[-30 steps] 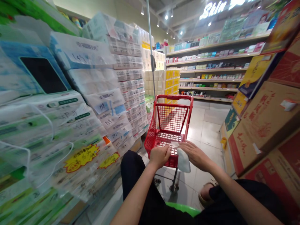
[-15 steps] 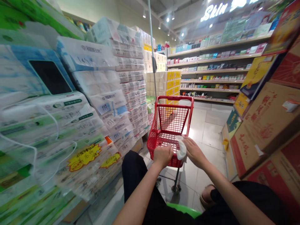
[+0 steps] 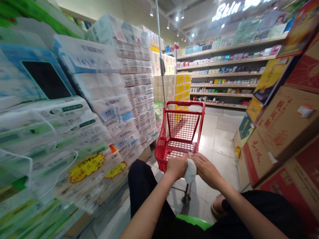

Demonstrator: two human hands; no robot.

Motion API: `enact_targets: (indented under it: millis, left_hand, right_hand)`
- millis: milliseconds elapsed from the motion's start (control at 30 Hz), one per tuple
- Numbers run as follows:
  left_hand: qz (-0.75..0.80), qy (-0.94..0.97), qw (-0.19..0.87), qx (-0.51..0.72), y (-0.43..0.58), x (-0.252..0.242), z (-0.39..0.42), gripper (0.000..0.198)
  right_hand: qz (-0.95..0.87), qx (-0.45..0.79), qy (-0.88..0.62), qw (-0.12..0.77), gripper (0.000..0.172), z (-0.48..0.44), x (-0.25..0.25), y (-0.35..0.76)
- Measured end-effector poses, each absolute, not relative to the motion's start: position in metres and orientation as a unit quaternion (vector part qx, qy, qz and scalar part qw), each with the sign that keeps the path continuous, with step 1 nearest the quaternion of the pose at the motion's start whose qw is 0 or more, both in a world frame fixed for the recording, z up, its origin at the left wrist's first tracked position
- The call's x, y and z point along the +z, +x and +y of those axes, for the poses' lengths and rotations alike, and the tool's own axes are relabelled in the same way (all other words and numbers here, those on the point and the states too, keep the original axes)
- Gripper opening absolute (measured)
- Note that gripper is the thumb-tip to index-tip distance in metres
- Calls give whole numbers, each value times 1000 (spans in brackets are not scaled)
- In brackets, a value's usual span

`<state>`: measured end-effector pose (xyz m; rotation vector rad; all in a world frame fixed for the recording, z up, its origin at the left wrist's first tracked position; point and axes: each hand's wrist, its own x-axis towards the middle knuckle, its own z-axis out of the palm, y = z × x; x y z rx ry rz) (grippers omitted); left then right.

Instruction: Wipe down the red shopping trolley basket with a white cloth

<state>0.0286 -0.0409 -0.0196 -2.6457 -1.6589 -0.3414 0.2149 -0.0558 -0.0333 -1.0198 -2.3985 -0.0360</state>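
A crumpled white tissue or cloth (image 3: 190, 172) hangs between my two hands, its exact kind unclear. My left hand (image 3: 176, 167) is closed, its thumb and fingers pinching the left side of this white wad. From the right, my right hand (image 3: 204, 167) presses bent fingers together over the wad's top edge. The two sets of fingertips nearly meet. Just beyond them stands a red plastic shopping cart (image 3: 183, 124) with a lattice basket; my hands overlap its near edge in the picture, and I cannot tell whether they touch it.
Stacked tissue packs (image 3: 117, 109) line the left, with a dark-screened device (image 3: 47, 79) and a white cable (image 3: 53, 132) on them. Cardboard boxes (image 3: 286, 122) rise on the right. Product shelves (image 3: 221, 74) stand behind the tiled floor (image 3: 223, 141). A green seat edge (image 3: 194, 221) shows below my legs.
My hands have drawn together at the top of the white wad, which now hangs lower between them. The view has shifted slightly; the cart stays in front.
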Motion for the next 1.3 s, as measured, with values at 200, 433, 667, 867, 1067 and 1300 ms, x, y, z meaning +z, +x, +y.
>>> enact_targets:
  millis: [200, 433, 667, 867, 1067, 1300]
  left_hand:
    - [-533, -838, 6, -113, 26, -22, -40, 34]
    - [-527, -838, 41, -134, 22, -26, -44, 32]
    - [-518, -845, 48, -126, 16, -26, -40, 30]
    - [-516, -848, 28, -114, 15, -22, -36, 32]
    - [-506, -853, 21, -122, 14, -20, -41, 31]
    - [-513, -848, 32, -132, 18, -23, -46, 27]
  right_hand:
    - [-873, -21, -419, 248, 44, 4, -30, 239]
    - [-832, -22, -493, 254, 43, 53, -29, 246]
    - [-830, -34, -448, 331, 34, 9, -37, 223]
    - [-832, -45, -425, 353, 30, -45, -41, 198]
    - [-857, -51, -400, 322, 26, -50, -38, 210]
    - [-835, -56, -460, 297, 36, 12, -25, 260]
